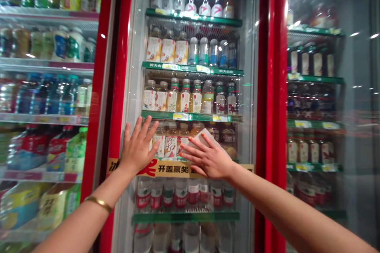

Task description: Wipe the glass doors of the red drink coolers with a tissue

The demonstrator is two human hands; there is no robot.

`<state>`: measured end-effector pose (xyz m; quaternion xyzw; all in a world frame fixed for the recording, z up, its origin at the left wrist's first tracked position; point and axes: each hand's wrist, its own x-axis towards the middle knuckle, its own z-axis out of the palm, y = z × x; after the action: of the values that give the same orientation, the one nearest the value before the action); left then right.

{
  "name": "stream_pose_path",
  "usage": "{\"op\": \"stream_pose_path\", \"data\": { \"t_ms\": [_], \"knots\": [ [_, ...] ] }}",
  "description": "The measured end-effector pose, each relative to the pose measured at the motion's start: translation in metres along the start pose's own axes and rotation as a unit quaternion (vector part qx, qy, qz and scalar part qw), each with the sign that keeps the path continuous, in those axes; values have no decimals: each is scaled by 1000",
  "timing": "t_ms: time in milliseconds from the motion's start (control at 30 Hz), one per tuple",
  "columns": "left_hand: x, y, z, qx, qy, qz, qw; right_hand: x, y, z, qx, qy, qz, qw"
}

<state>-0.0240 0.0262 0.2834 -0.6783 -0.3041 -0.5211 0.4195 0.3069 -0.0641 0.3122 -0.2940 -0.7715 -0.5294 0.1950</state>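
My left hand [139,146] is raised with its fingers spread against the glass door [248,99] of a drinks fridge. A gold bangle [99,204] circles my left wrist. To its right, my right hand [209,157] lies flat over a folded white cloth [210,134], pressing it to the same door. The cloth shows past the fingers on the upper side; the rest is under the palm. Orange polish marks the right fingernails. A yellow banner [173,169] with Chinese lettering crosses the door just below both hands and is partly covered by them.
Behind the glass, green-edged shelves [192,70] hold rows of bottles. Red frames [276,87] border the door on both sides. At the left another fridge has a shelf [44,118] of drinks, and a third glass-fronted one stands at the right with bottles [305,63].
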Motion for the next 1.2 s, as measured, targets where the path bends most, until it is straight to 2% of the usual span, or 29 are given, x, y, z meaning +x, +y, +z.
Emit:
{"op": "stream_pose_path", "data": {
  "t_ms": [33, 100, 167, 200, 233, 267, 300, 333, 367, 400, 467, 500, 533, 600, 667, 700, 733, 767, 800, 833, 900, 933, 967, 1000, 1033, 1067, 1100, 1133, 1200],
  "knots": [
    [0, 0, 0, 2, 0, 0, 1000, -4, 8, -5, 3, -10, -32, 999],
    [0, 0, 0, 6, 0, -2, 1000, -3, 47, -16, -10, 12, 11, 1000],
    [-1, 0, 0, 8, -1, -4, 1000, 13, 96, -27, -40, 60, 179, 981],
    [-1, -1, 0, 7, -1, -4, 1000, 23, 114, -29, -55, 85, 286, 953],
    [-1, -1, 0, 5, -1, -4, 1000, 34, 123, -29, -68, 104, 382, 916],
    [-1, -1, 0, 2, -1, -4, 1000, 42, 120, -27, -75, 117, 441, 886],
    [-1, -1, 0, 0, -1, -4, 1000, 47, 107, -23, -72, 119, 440, 887],
    [-1, -1, 0, -2, -1, -4, 1000, 48, 87, -18, -60, 108, 376, 918],
    [-1, -1, 0, -2, 0, -3, 1000, 45, 62, -13, -46, 95, 273, 956],
    [-1, -1, 0, -2, 1, -2, 1000, 38, 37, -8, -19, 55, 106, 993],
    [-1, 0, 0, 4, 5, 0, 1000, 22, 7, -3, 3, 10, -80, 997],
    [-2, 0, 0, 7, 7, 1, 1000, 16, 7, -3, 5, -1, -125, 992],
    [-2, 0, 0, 11, 9, 1, 1000, 14, 17, -5, 2, 1, -131, 991],
    [-2, 1, 1, 20, 9, 1, 1000, 24, 58, -14, -17, 31, -54, 998],
    [-2, 1, 1, 28, 6, -1, 1000, 50, 102, -21, -41, 81, 134, 987],
    [-3, 0, 1, 30, 5, -1, 1000, 64, 114, -23, -48, 108, 242, 963],
    [-3, 0, 1, 31, 4, 0, 1000, 76, 117, -22, -51, 130, 334, 932],
    [-3, 0, 1, 31, 4, 1, 1000, 85, 111, -20, -48, 145, 386, 910],
    [-3, 0, 1, 30, 6, 1, 1000, 90, 96, -16, -41, 150, 385, 910],
    [-3, -1, 1, 29, 7, 3, 1000, 90, 76, -11, -33, 140, 331, 933],
    [-3, -1, 2, 29, 10, 7, 1000, 80, 37, -1, -12, 72, 94, 993],
    [-3, -1, 2, 29, 11, 8, 999, 73, 26, 0, -2, 28, -33, 999],
    [-3, -1, 2, 30, 12, 9, 999, 67, 24, -1, 3, -6, -117, 993],
    [-3, -1, 2, 30, 13, 9, 999, 62, 32, -5, 1, -23, -144, 989],
    [-3, -1, 2, 29, 14, 8, 999, 61, 50, -13, -6, -22, -119, 993],
    [-3, -1, 2, 27, 13, 5, 1000, 63, 73, -22, -18, -3, -44, 999],
    [-3, -1, 2, 26, 11, 4, 1000, 69, 99, -32, -34, 26, 67, 997],
    [-3, -1, 2, 25, 10, 3, 1000, 79, 124, -41, -48, 59, 185, 980],
    [-3, -1, 2, 26, 7, 4, 1000, 104, 151, -50, -73, 111, 378, 916]
  ]
}}
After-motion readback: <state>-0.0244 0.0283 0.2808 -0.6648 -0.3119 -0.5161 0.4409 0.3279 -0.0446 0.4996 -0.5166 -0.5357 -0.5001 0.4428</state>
